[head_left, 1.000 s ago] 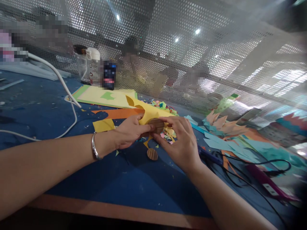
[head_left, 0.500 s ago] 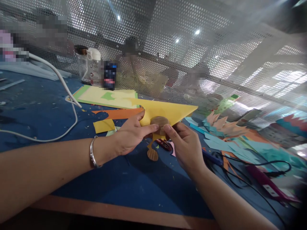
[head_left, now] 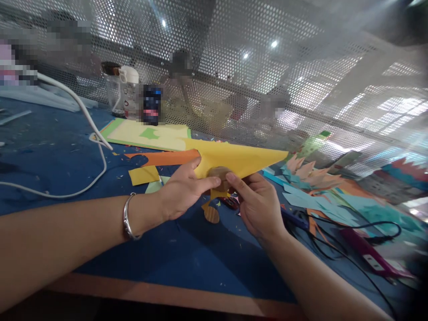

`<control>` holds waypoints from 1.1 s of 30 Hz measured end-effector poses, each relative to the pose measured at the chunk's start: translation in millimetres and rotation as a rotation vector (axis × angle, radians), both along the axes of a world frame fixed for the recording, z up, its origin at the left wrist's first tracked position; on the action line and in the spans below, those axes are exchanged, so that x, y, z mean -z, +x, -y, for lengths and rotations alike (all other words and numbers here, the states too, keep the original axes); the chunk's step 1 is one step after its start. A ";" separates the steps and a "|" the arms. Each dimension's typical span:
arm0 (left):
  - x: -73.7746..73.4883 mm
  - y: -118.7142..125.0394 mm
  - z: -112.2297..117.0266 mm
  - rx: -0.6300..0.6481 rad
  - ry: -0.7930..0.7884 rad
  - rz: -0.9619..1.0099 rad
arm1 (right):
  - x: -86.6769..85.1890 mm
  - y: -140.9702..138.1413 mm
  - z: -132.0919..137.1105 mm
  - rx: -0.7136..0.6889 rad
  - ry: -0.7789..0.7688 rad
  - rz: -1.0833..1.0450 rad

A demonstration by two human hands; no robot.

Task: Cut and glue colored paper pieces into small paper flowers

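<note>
My left hand [head_left: 182,189] and my right hand [head_left: 259,203] meet above the blue table [head_left: 187,263], both pinching a yellow paper sheet [head_left: 239,158] that is lifted nearly flat, its pointed corner reaching right. A small brown wood-grain disc [head_left: 218,173] sits against the paper between my thumbs. A silver bracelet [head_left: 127,217] rings my left wrist. A second brown disc [head_left: 211,214] lies on the table just below my hands, beside yellow scraps.
Orange and yellow paper strips [head_left: 157,160] and a green-yellow sheet stack [head_left: 147,133] lie behind my left hand. A white cable [head_left: 83,116] loops at the left. Bottles [head_left: 122,91] stand by the mesh screen. Teal and orange cuttings [head_left: 321,191], black cords and a purple tool [head_left: 364,249] crowd the right.
The yellow paper has been lifted off the table and levelled out, its point swinging right. My right hand turned from lying over it to pinching it from below.
</note>
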State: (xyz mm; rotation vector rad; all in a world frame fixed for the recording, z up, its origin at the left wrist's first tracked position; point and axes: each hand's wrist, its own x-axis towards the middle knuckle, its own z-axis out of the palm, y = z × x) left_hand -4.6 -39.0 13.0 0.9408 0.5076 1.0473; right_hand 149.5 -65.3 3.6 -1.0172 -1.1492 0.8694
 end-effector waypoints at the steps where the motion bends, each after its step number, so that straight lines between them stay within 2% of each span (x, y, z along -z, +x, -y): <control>1: -0.6 0.1 -0.1 0.004 -0.020 -0.019 | -0.1 0.2 0.0 0.011 -0.003 0.017; 6: -0.8 -0.4 -4.0 -0.016 -0.047 -0.194 | 0.7 5.3 -3.0 0.008 0.015 0.171; 13: 6.4 -8.0 -32.0 -0.266 0.100 -0.192 | -3.0 41.3 -16.8 0.091 0.017 0.677; 17: 6.4 -16.0 -46.8 -0.392 0.146 -0.161 | -1.5 56.6 -21.2 -0.009 -0.082 1.068; 20: 6.2 -18.0 -49.7 -0.368 0.131 -0.154 | 3.3 55.7 -21.2 -0.138 -0.094 1.229; 23: 6.5 -17.3 -48.0 -0.334 0.091 -0.182 | 6.9 51.5 -21.2 -0.178 -0.008 1.375; 26: 6.7 -16.2 -45.5 -0.297 0.018 -0.190 | 6.9 49.8 -21.6 -0.186 0.046 1.396; 30: 5.9 -15.2 -43.6 -0.249 -0.042 -0.158 | 4.0 50.0 -20.8 -0.181 0.076 1.280; 33: 4.6 -14.4 -43.2 -0.248 -0.069 -0.148 | 2.2 49.3 -19.4 -0.127 0.028 1.180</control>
